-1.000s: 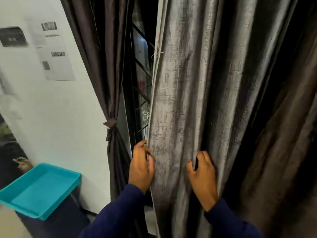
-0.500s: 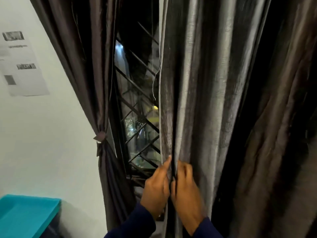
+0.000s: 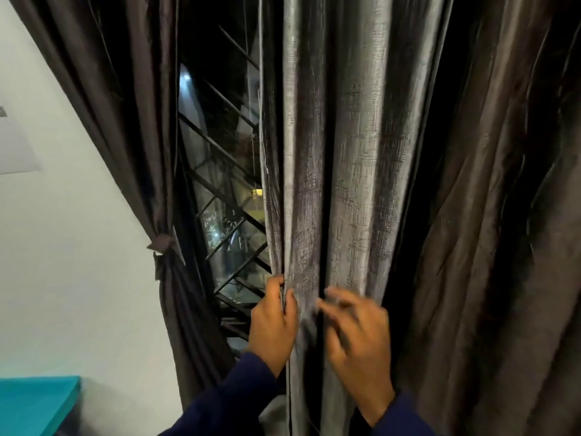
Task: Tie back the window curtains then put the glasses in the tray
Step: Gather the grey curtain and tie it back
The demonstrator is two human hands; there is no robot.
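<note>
- Left hand [image 3: 273,324] — reaching up from a dark blue sleeve [image 3: 232,401], back of the hand facing the camera, fingers curling round and pinching the leading edge of the right curtain [image 3: 342,171] low down.
- Right hand [image 3: 358,338] — lying just beside the left, blurred; fingers [image 3: 338,302] spreading loosely over the folds of the same curtain, and whether they are gripping any cloth cannot be told.
- Right curtain — grey, hanging in upright folds, filling the middle and right of the view.
- Left curtain [image 3: 125,121] — dark, hanging gathered against the white wall [image 3: 69,247], a tie-back [image 3: 162,243] cinching it at mid-height.
- Window grille [image 3: 226,196] — showing in the gap between the two curtains, dark diagonal bars over glass.
- Tray [image 3: 34,404] — teal, sitting at the bottom left corner, well apart from both hands; only one corner is showing.
</note>
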